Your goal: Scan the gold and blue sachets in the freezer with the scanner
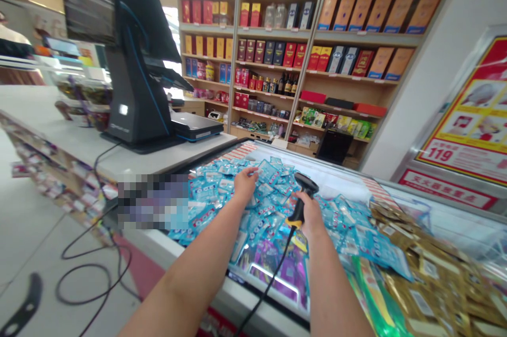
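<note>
My right hand (309, 212) is wrapped round the yellow and black grip of a barcode scanner (302, 193), whose black head points away over the freezer. Its black cable hangs down toward the floor. My left hand (245, 181) reaches into a heap of blue ice-cream packets (217, 195) inside the chest freezer (259, 295). Its fingers curl over the top of one blue packet; I cannot see whether it is lifted.
Gold and brown packets (431, 284) and green ones fill the freezer's right side, purple ones lie near its front. A black checkout terminal (134, 62) stands on the white counter at left, cables looping on the floor. Shelves of boxed goods (301, 57) line the back wall.
</note>
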The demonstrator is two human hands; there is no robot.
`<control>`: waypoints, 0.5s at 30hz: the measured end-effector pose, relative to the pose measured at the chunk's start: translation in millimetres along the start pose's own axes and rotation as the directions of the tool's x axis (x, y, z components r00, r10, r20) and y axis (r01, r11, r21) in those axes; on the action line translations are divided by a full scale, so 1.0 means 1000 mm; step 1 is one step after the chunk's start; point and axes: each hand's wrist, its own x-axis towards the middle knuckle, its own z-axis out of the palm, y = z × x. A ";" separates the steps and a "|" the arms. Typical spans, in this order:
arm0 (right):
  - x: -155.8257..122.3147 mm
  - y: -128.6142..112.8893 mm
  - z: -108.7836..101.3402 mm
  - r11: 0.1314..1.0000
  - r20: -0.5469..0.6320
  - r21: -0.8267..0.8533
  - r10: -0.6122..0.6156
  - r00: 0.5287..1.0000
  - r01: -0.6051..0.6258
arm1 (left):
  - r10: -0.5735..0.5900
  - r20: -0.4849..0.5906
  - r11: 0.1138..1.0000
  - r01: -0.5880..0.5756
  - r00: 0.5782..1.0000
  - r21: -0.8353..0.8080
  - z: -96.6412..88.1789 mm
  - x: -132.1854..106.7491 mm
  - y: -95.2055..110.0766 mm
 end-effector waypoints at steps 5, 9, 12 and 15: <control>-0.029 -0.013 0.020 0.998 0.285 -0.038 0.060 0.956 -0.052 | -0.034 0.008 0.983 0.035 0.999 -0.180 0.002 0.004 -0.007; -0.038 -0.013 0.027 0.998 0.317 -0.048 0.062 0.946 -0.049 | -0.011 0.015 0.984 0.014 1.000 -0.178 0.003 0.006 -0.012; -0.038 -0.012 0.027 0.998 0.305 -0.054 0.054 0.951 -0.039 | 0.002 0.013 0.985 0.001 1.000 -0.171 0.003 0.005 -0.013; -0.037 -0.011 0.026 0.998 0.298 -0.052 0.059 0.953 -0.045 | 0.018 0.009 0.987 -0.016 1.000 -0.161 0.002 0.005 -0.013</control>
